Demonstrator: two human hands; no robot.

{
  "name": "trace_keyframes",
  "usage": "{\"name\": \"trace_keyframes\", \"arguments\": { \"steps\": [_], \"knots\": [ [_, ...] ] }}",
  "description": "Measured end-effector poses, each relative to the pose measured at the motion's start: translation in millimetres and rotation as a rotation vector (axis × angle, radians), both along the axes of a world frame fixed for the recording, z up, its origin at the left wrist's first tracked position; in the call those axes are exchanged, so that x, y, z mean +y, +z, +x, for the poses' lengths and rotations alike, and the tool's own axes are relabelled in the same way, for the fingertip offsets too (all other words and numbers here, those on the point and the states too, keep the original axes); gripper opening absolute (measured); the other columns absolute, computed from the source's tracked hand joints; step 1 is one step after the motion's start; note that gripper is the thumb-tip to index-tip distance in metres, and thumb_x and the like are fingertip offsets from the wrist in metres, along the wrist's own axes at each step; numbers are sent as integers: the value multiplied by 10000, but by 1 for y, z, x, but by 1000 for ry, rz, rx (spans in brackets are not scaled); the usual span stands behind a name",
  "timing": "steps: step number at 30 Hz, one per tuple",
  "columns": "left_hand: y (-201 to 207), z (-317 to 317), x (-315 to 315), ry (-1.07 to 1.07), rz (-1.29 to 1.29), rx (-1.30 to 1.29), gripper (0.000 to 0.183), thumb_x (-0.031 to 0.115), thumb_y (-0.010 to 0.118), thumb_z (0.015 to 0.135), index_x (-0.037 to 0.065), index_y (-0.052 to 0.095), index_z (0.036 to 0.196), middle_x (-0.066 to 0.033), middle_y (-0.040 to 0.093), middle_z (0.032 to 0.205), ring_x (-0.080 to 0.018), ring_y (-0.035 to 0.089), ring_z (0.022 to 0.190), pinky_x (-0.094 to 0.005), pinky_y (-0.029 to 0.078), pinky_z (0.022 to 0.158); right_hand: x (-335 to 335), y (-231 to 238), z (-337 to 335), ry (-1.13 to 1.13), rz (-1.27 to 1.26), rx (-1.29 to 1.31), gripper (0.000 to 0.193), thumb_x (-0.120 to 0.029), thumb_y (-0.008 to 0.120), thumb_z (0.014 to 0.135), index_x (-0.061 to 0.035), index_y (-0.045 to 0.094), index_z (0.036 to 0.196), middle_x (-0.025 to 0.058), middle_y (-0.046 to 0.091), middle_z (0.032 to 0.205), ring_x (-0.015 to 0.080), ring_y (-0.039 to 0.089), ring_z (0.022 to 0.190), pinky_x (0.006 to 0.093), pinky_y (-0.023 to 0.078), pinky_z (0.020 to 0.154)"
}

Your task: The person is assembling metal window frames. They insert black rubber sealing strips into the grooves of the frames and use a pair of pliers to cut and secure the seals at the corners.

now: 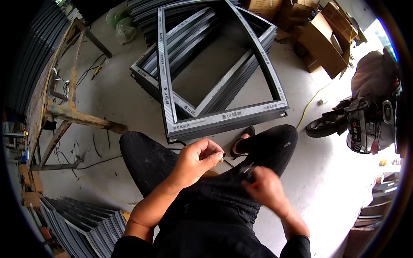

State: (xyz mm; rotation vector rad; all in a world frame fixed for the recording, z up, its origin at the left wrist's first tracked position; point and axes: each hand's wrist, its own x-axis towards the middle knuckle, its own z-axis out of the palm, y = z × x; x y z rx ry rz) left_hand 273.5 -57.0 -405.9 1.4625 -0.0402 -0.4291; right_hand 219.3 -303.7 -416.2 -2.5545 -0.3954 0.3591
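Observation:
Above my lap, my left hand (198,160) is closed, thumb and fingertips pinching a small thin black piece (224,156). Most of that piece is hidden by the fingers. My right hand (267,188), smeared by motion, is wrapped round a hand tool (247,170) with a dark head and a bit of orange-red at the grip. The blur hides the tool's exact kind. Just beyond my knees lies a dark grey window frame (223,124) covered with printed white protective film, on top of more such frames (148,79). Neither hand touches the frames.
To the left stands a rusty workbench frame (81,116), with cables and yellow-handled pliers (97,71) on the floor. Metal profiles (92,228) are stacked at lower left. Cardboard boxes (322,43) lie at far right, near a parked scooter (357,120) and a yellow cord (305,112).

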Motion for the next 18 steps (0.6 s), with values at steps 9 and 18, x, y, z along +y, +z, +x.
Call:
{"name": "trace_keyframes", "arguments": {
  "steps": [9,18],
  "knots": [
    [-2,20,-30,-82,127,-159,81,52,613,889,-12,619,939,-22,637,830,-55,565,726,-203,474,675,5,-22,-71,133,36,120,402,-255,719,719,-65,622,1060,76,590,901,267,561,870,389,447,753],
    [-44,53,-88,-132,282,-351,75,53,599,864,-17,614,884,-57,623,782,-126,571,725,-274,471,672,45,-89,41,-532,943,96,194,-85,664,828,25,607,978,81,647,873,149,609,777,258,474,654]
  ]
}}
